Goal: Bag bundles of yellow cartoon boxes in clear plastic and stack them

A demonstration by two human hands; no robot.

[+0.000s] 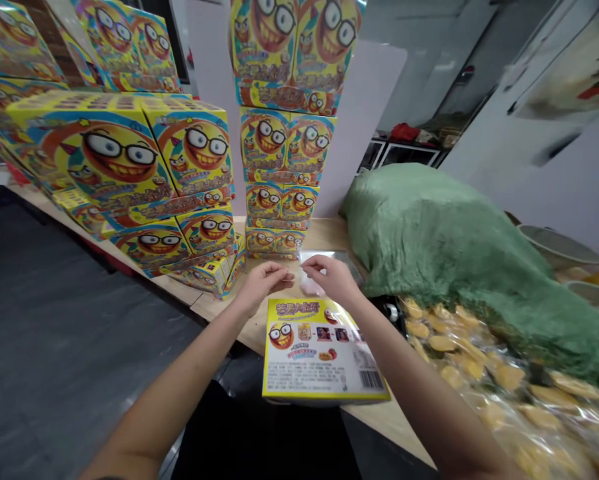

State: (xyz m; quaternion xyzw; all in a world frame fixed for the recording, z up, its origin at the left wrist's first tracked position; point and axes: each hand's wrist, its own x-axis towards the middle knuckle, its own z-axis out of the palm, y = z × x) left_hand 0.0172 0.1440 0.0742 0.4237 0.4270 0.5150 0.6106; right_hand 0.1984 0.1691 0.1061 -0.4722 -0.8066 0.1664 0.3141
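Note:
Both hands hover over the far part of the wooden table (229, 308), close together, with their fingertips nearly meeting. My left hand (263, 283) curls inward and shows nothing visible in its fingers. My right hand (333, 279) sits just above a sheet of transparent plastic film (326, 261) and a small pale translucent piece (310, 283); whether it holds either one is hard to tell. Nearer me, a flat yellow and white printed box (324, 352) lies below both hands, with its barcode side up and one corner past the table's edge.
Tall stacks of yellow cartoon-face boxes (284, 147) rise beyond my hands and along the table's left side. To the right, a green mesh sack (444, 247) covers a heap of clear packets holding yellow pieces (494, 373). Grey bowls (559, 247) stand further right. Dark floor lies left.

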